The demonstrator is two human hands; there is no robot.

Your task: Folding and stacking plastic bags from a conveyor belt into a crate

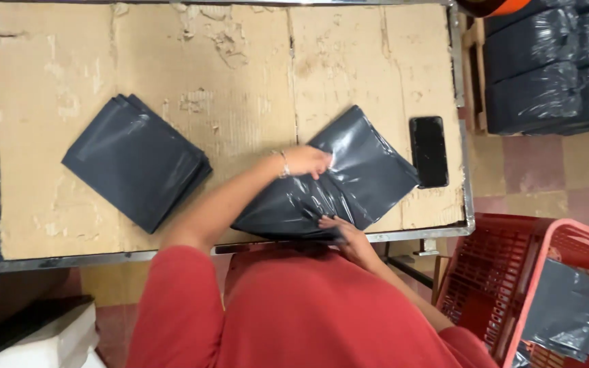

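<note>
Two stacks of dark grey plastic mailer bags lie on the table [376, 61], whose top is covered with worn brown cardboard inside a metal rim. The left stack [136, 161] sits flat and neat, turned like a diamond, well apart from both hands. The right stack [349, 178] lies at the near edge of the table, and both hands are on it.

The left hand [306, 161] rests on the upper middle of the right stack, fingers bent and pressing down on the top bag (a thin bracelet shows at the wrist). The right hand [341, 229] is at the stack's near edge, fingertips on the crumpled plastic; whether it pinches a bag or only touches it, I cannot tell.

One black phone [429, 150] lies screen up just beside the right stack, near the table's right rim.

One red plastic basket [512, 272] stands on the floor at the lower right; in it lie a few grey bags [562, 307], their exact number unclear. Beyond the table's right end, wrapped dark bundles [547, 61] are piled in rows.
</note>
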